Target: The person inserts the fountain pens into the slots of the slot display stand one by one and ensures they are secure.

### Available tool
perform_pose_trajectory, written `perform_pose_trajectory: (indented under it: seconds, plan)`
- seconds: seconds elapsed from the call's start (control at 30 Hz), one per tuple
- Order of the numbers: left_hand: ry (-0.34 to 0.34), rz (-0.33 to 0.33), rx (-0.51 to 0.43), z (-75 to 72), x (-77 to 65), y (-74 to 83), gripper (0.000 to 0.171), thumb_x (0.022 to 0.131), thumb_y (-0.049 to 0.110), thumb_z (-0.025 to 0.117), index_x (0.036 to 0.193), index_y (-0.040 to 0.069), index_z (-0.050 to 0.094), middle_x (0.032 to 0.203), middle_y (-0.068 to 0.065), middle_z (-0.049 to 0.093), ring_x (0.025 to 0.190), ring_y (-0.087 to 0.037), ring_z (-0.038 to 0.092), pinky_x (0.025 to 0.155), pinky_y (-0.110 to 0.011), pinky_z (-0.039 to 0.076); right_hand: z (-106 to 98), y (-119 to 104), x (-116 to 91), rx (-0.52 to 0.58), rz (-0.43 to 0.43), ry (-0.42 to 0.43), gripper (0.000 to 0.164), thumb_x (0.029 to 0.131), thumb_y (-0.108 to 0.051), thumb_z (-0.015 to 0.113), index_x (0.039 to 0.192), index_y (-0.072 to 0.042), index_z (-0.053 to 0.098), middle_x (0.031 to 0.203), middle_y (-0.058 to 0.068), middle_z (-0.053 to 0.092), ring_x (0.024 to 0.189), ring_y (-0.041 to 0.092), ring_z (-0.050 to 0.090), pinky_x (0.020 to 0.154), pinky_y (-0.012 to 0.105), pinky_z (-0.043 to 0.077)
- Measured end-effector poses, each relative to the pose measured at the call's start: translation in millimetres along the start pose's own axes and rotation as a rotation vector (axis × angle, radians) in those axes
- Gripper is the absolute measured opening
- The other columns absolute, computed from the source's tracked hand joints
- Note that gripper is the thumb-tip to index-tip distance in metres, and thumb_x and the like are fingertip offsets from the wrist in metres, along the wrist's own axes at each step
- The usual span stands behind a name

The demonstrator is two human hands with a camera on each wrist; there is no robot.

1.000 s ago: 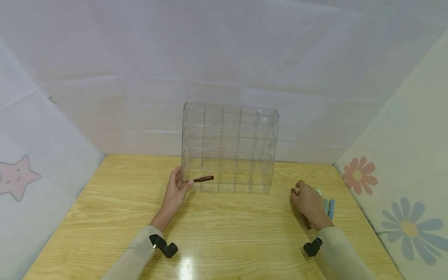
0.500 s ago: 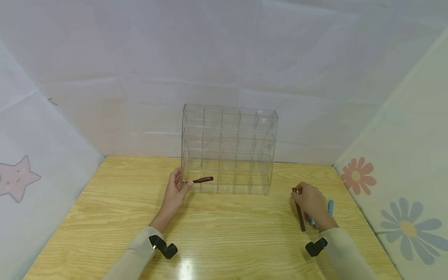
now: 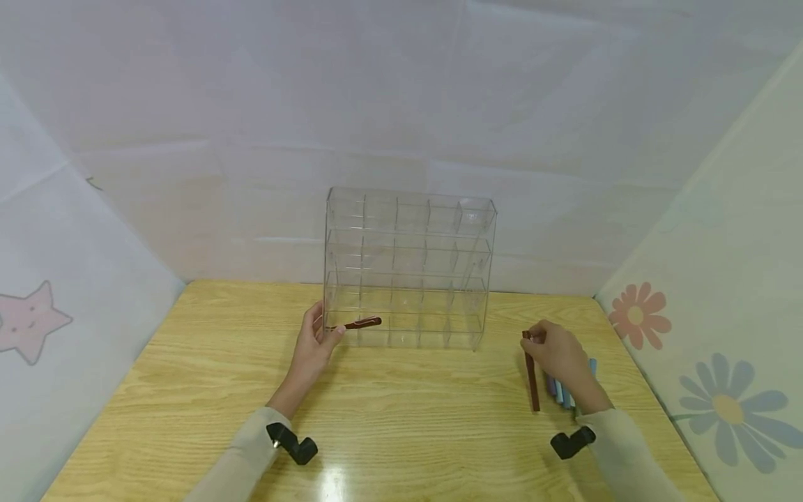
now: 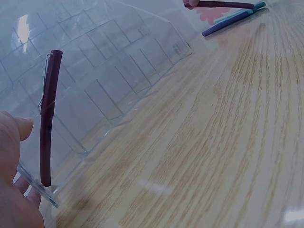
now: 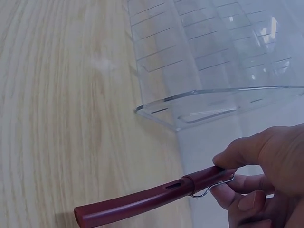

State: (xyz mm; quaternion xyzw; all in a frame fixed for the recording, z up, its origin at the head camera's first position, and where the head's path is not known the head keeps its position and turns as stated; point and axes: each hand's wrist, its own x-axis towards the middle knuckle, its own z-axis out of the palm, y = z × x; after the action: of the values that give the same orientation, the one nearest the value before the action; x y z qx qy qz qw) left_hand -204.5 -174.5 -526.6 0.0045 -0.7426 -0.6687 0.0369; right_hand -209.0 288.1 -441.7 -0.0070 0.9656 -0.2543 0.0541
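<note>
A clear acrylic pen rack (image 3: 406,286), divided into rows of compartments, stands upright at the table's back. My left hand (image 3: 311,348) grips its left side edge, thumb in front and fingers behind the panel. A dark red pen (image 4: 49,95) with a wire clip leans in the lowest row at that end, close to the thumb. To the right of the rack, my right hand (image 3: 560,354) pinches another dark red pen (image 5: 154,195) by its clipped cap between thumb and fingers. The barrel of this pen slants down toward the table.
Several pens in purple and blue (image 3: 559,390) lie on the wooden table (image 3: 401,425) beneath and beside my right hand, partly hidden by it. Pale cloth walls (image 3: 401,90) enclose the back and both sides.
The pen in my right hand has swung out from under the hand and now shows almost fully at its left. My left hand and the rack have stayed nearly still.
</note>
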Motion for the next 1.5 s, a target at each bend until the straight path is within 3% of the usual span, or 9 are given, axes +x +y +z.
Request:
perform_pose_trajectory:
  seconds: [0.4,0.77,1.07,1.5]
  plan:
    - [-0.004,-0.010,0.011,-1.3,0.3,0.7,0.078,0.110,0.019,0.061,0.171,0.011,0.013,0.176,-0.021,0.020,0.165,-0.043,0.020,0.132,-0.061,0.031,-10.3,-13.2,-2.3,0.016,-0.044,0.022,0.038,0.105,-0.031,0.065,0.124,0.002,0.066,0.109,0.019,0.071,0.080,0.021,0.064,0.063,0.033,0.051]
    - [-0.019,-0.014,0.009,-1.3,0.4,1.0,0.076,0.111,0.022,0.060,0.171,0.013,0.014,0.176,-0.022,0.019,0.165,-0.044,0.020,0.130,-0.062,0.034,-11.1,-13.4,0.7,0.007,-0.063,0.044,0.036,0.105,-0.029,0.066,0.124,0.001,0.066,0.108,0.018,0.071,0.072,0.019,0.058,0.059,0.031,0.047]
    - [-0.018,-0.011,0.030,-2.1,0.2,0.7,0.077,0.111,0.023,0.061,0.171,0.014,0.014,0.176,-0.020,0.019,0.166,-0.041,0.016,0.134,-0.061,0.026,-13.7,-19.7,2.8,0.016,-0.088,0.057,0.035,0.105,-0.029,0.065,0.123,0.001,0.066,0.111,0.019,0.072,0.065,0.017,0.053,0.055,0.030,0.044]
    - [-0.018,-0.021,0.023,-1.5,0.0,0.0,0.078,0.111,0.024,0.061,0.171,0.014,0.013,0.177,-0.020,0.019,0.166,-0.042,0.019,0.131,-0.062,0.034,-16.5,-31.9,5.2,0.055,-0.105,0.074,0.037,0.106,-0.031,0.065,0.128,-0.001,0.064,0.109,0.015,0.073,0.051,0.011,0.042,0.044,0.027,0.038]
